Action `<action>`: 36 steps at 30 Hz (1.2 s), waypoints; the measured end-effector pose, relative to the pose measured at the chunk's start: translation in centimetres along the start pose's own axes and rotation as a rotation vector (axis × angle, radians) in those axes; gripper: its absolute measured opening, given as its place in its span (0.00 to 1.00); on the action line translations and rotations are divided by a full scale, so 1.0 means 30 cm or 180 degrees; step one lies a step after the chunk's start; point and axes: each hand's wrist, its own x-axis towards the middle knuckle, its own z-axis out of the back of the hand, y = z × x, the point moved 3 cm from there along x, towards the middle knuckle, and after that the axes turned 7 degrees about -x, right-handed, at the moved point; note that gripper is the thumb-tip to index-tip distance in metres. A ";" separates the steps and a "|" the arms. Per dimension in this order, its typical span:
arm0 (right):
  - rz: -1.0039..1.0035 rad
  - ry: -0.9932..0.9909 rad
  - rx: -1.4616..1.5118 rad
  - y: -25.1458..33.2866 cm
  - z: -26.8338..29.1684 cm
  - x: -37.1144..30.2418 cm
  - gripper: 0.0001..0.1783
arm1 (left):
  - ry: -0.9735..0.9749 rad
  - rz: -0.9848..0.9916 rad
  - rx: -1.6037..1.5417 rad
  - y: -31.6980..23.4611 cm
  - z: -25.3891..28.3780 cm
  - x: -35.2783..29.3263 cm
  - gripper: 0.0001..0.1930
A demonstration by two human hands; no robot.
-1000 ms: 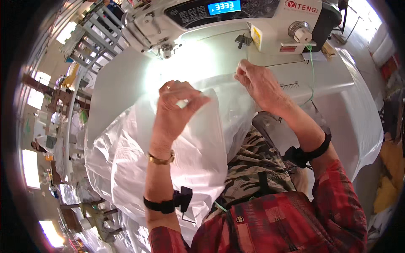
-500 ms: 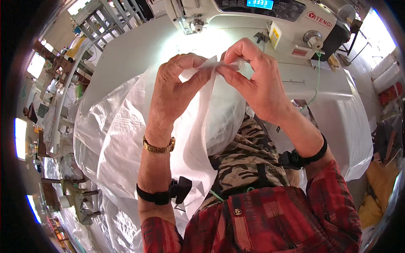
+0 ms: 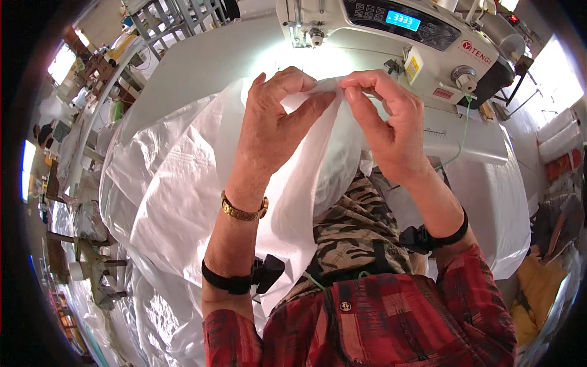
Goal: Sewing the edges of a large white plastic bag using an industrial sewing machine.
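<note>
A large sheet of thin, translucent white woven material (image 3: 287,208) hangs from my hands, over my lap and off to the left. My left hand (image 3: 281,116) is closed, thumb and fingers pinching the sheet's upper edge. Close beside it, my right hand (image 3: 388,116) pinches the same edge at its raised tip, thumb and forefinger almost together. The pinched edge is held up in front of the sewing machine (image 3: 422,55), below its lit needle area. Fingers partly hide the fold, so its layers cannot be made out.
The pale machine table (image 3: 202,67) spreads beyond my hands. A green thread (image 3: 466,122) hangs from the machine's right end. More white sheeting (image 3: 483,202) drapes at the right, over the table's near side. A grey metal rack (image 3: 177,24) stands far left.
The view has shifted, so the machine and both hands appear farther right. The flap that stuck out past my right fingertips no longer shows; those fingertips are now at the edge's tip.
</note>
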 end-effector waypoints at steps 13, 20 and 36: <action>-0.0809 0.0256 0.0429 -0.002 0.010 0.018 0.06 | 0.0460 -0.0180 0.0289 -0.005 0.050 0.051 0.08; -0.0881 0.0254 0.0714 0.011 0.041 0.027 0.07 | 0.0986 0.0373 -0.0273 0.050 0.139 0.107 0.12; -0.0311 -0.0841 0.0551 -0.027 0.133 0.028 0.04 | 0.1064 -0.0874 0.1345 -0.205 0.320 0.241 0.13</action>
